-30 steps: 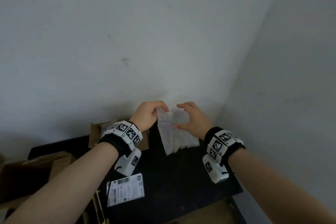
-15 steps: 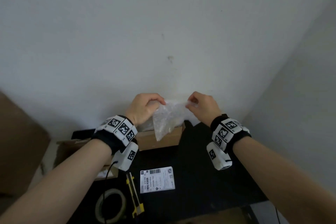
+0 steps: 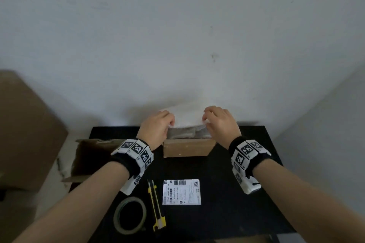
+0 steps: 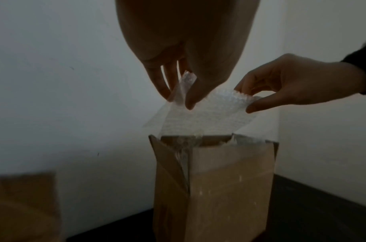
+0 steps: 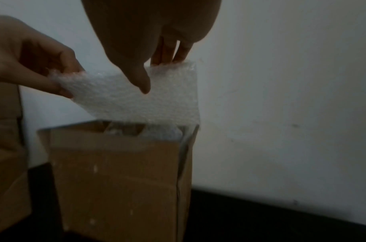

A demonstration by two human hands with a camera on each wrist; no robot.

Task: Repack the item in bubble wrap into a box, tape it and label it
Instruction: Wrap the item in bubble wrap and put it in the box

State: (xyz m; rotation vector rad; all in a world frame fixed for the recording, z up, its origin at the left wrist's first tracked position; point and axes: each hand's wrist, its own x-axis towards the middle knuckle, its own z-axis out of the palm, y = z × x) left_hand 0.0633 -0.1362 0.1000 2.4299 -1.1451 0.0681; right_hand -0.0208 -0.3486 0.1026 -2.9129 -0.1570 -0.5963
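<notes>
left hand [image 3: 156,127] grip: pinches bubble wrap [image 4: 206,114] corner | right hand [image 3: 221,124] grip: pinches opposite corner | wrap hangs below both grips, lower end inside cardboard box [image 3: 187,149] | risk: sheet snags rim, tipping box.

- Plain white wall [image 3: 177,35] behind, matte, with a small dark scuff [image 3: 214,57] right of centre.
- Second white wall [image 3: 325,124] at right, meeting the first in a corner.
- Black table [image 3: 246,213] pushed against the back wall.
- Pale floor [image 3: 53,187] at left of the table.
- Dim, even lighting; soft shadow along the wall base.
</notes>
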